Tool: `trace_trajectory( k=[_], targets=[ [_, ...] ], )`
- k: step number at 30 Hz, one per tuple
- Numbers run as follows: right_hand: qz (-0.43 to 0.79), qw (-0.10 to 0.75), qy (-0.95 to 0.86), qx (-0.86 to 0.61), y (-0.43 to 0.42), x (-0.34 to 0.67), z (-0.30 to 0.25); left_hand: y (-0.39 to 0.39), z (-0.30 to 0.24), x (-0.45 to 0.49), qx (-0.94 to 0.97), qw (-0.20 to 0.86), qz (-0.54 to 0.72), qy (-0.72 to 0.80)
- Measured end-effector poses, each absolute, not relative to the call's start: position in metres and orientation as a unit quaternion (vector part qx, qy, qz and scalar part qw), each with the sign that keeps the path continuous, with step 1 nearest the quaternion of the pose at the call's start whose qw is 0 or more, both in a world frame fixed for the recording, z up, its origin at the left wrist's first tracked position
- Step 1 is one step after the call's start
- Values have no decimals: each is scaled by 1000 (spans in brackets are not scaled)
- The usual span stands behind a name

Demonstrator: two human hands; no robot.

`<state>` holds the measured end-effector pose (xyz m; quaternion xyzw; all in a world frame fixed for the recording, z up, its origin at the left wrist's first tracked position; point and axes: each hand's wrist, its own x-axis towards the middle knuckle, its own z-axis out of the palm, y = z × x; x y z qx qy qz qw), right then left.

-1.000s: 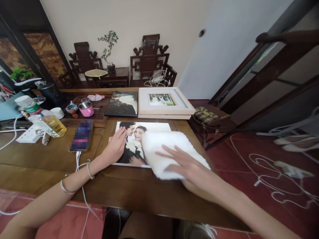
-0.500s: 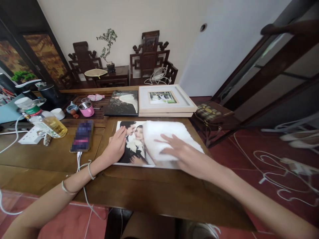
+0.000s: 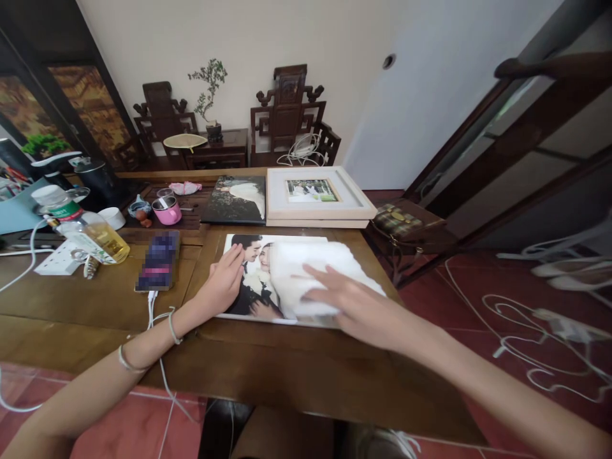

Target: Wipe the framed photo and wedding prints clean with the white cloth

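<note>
Your brown wooden bench (image 3: 287,363) stands over a red tiled floor (image 3: 435,299), with two dark carved wooden chairs (image 3: 289,102) beyond. Before you lies one flat white-backed couple photograph (image 3: 253,287), its right part under one fluffy white cloth (image 3: 329,255). Your left hand (image 3: 222,280) rests straight fingers on the photograph, gripping nothing; your right hand (image 3: 344,299), blurred, spreads its fingers over the cloth, unclenched. Behind sit two stacked pale wooden frames (image 3: 356,212).

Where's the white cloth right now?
Just right of centre in the head view, the white cloth lies under the right hand, covering the right part of the couple's photo.
</note>
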<state>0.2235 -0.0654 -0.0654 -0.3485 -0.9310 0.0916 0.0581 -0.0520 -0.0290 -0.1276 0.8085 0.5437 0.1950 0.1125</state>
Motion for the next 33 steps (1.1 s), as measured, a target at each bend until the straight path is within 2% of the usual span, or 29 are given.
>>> trace_trajectory(
  k=[5, 8, 17, 21, 27, 33],
  targets=[
    [58, 70, -923, -375, 1, 220, -74, -28, -128, -53, 808, 114, 204, 541],
    [59, 78, -922, -376, 6, 219, -73, -27, -128, -53, 804, 119, 209, 544],
    [110, 73, -947, -293, -106, 231, -88, -26, -129, -51, 797, 116, 228, 547],
    [108, 78, -952, -277, -128, 235, -92, -26, -130, -52, 802, 114, 231, 540],
    [93, 52, -934, -342, -77, 233, -67, -26, -129, -53, 807, 114, 215, 537],
    [56, 49, -922, -380, -1, 238, -78, -27, -129, -53, 808, 116, 206, 540]
  ],
)
